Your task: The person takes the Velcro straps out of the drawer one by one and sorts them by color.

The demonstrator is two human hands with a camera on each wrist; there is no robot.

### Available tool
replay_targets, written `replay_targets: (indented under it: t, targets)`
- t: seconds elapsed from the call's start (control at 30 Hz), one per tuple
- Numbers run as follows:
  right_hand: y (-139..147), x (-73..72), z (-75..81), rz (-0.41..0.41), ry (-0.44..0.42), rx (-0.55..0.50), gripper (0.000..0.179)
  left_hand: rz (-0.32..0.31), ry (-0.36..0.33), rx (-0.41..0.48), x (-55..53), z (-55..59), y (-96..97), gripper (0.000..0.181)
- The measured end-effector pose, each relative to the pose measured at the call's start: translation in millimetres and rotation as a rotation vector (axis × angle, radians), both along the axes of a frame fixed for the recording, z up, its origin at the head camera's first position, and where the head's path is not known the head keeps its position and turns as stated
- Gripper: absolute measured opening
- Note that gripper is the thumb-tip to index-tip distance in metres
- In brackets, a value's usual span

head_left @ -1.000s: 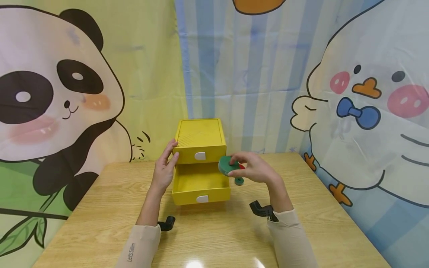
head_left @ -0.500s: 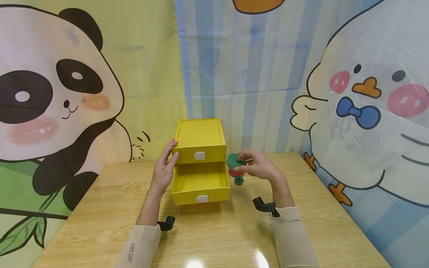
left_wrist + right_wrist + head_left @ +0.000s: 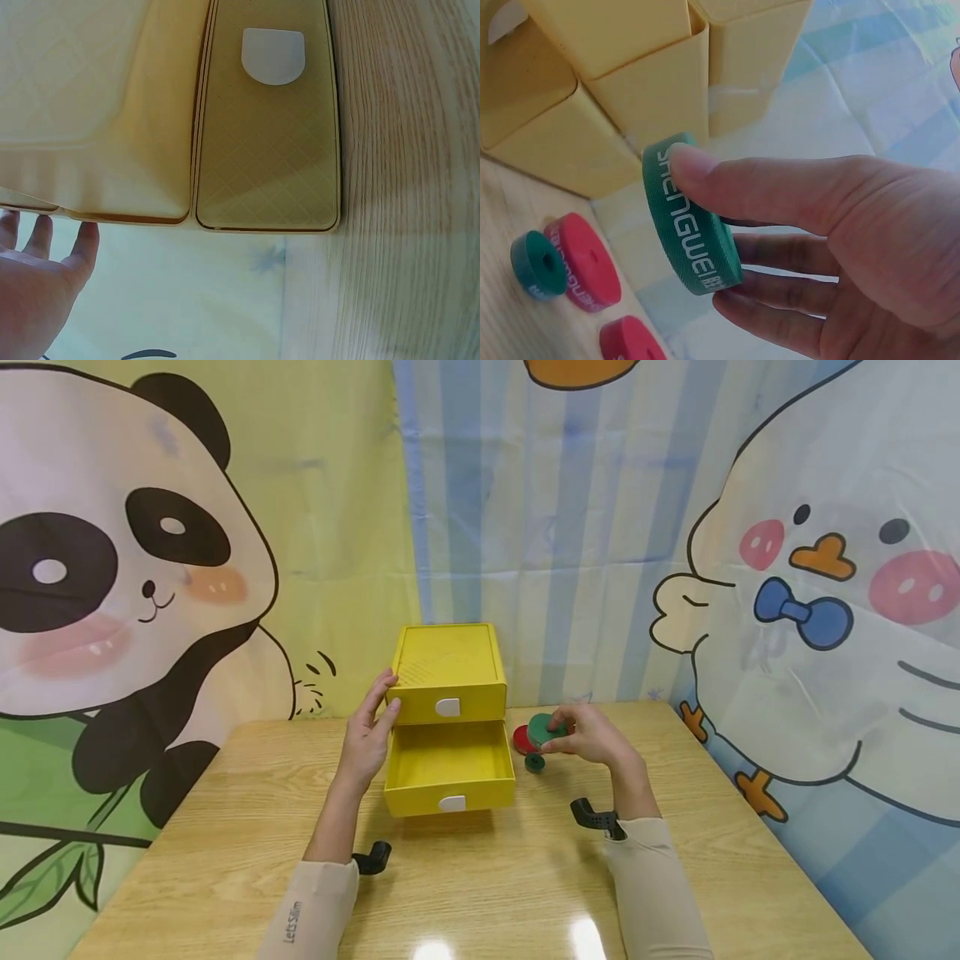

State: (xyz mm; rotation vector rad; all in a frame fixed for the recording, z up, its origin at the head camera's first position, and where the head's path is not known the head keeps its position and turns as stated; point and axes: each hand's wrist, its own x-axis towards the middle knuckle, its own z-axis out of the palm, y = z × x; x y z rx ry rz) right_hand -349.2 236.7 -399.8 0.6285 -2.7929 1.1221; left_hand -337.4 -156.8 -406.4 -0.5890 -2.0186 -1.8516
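Observation:
A yellow two-drawer box [image 3: 450,660] stands on the table, its lower drawer [image 3: 450,797] pulled out. My left hand [image 3: 367,743] rests against the box's left side; in the left wrist view, the fingertips [image 3: 86,234] touch its edge. My right hand [image 3: 596,737] pinches a large green tape roll [image 3: 686,225] with white lettering, right of the box. A large red roll [image 3: 589,262] and a small green roll [image 3: 536,262] sit on the table close by. Another red roll [image 3: 634,341] is cut off by the right wrist view's lower edge.
The wooden table [image 3: 465,885] reaches back to a cloth backdrop [image 3: 517,527] with a panda on the left and a white bird on the right. Black camera mounts [image 3: 592,817] are worn on both wrists.
My right hand has carried the green tape roll rightward, from beside the lower drawer to above the red rolls, uncovering one of them. My left hand has stayed on the box.

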Motion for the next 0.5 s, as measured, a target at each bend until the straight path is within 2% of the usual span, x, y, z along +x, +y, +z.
replay_targets:
  t: [0.13, 0.33, 0.5]
  targets:
    - [5.4, -2.3, -4.4, -0.017, -0.01, 0.033, 0.029, -0.002, -0.003, -0.001, 0.9, -0.1, -0.6, 0.045]
    - [15.2, -3.3, -11.3, -0.097, -0.067, 0.149, 0.03, -0.007, -0.007, -0.002, 1.8, 0.0, -0.5, 0.046]
    - [21.8, -4.0, -16.3, -0.104, -0.11, 0.199, 0.029, -0.005, -0.002, -0.005, 1.6, 0.3, -0.5, 0.046]
